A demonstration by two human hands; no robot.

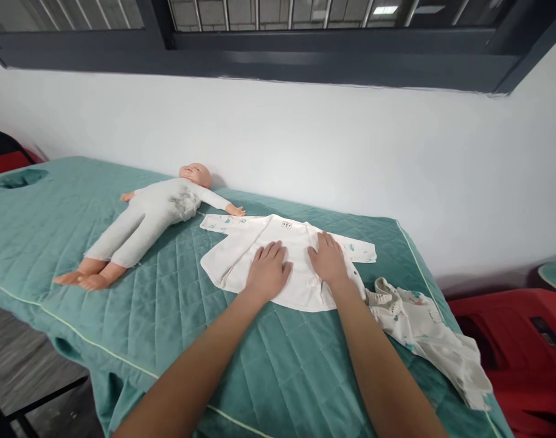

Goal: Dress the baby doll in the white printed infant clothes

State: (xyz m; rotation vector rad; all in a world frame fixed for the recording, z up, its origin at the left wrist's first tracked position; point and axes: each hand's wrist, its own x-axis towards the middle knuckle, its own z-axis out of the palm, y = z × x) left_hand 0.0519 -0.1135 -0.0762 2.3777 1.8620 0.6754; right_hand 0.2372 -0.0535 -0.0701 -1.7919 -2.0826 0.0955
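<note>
A white baby shirt (291, 286) lies spread open on the green quilted bed cover, its printed sleeves stretched out to both sides. My left hand (269, 269) rests on the shirt's middle, fingers extended. On the right part of the shirt, near the shoulder, my right hand (328, 258) lies flat with its fingers out. Neither hand grips anything. To the left of the shirt a baby doll (154, 210) in a white body lies on its back, one arm reaching toward the shirt's left sleeve. Printed baby trousers (424, 328) lie crumpled beside my right forearm.
The green quilted cover (177, 328) drapes over the bed's front edge. A white wall (305, 140) and a dark window frame (305, 58) stand behind. Red plastic furniture (519, 353) is at the right; a black and red object (6, 152) is at the far left.
</note>
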